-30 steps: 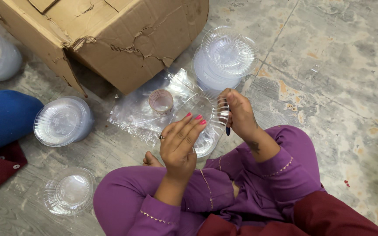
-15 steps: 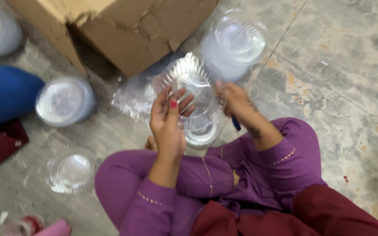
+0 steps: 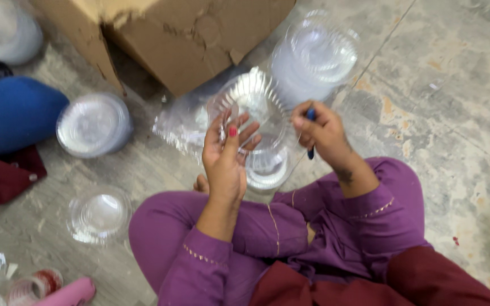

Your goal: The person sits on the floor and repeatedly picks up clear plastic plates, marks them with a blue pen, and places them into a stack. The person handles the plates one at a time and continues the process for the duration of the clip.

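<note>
Both hands' grips clamp a clear lid's [image 3: 256, 107] rim beside the cardboard box [image 3: 188, 34].

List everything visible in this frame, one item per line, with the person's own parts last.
Clear plastic lid: one, transparent, held up in both hands.
Blue pen: one, in right hand.
Lid stacks: four, clear, at top right, left, lower left, top left corner.
Cardboard box: one, brown, top centre.
Plastic wrap: one, clear, below the box.
Tape roll: one, red, bottom left.
Floor: grey stone.
Another person's blue sleeve: left edge.
Left hand: on the lid.
Right hand: holding pen and lid edge.
</note>
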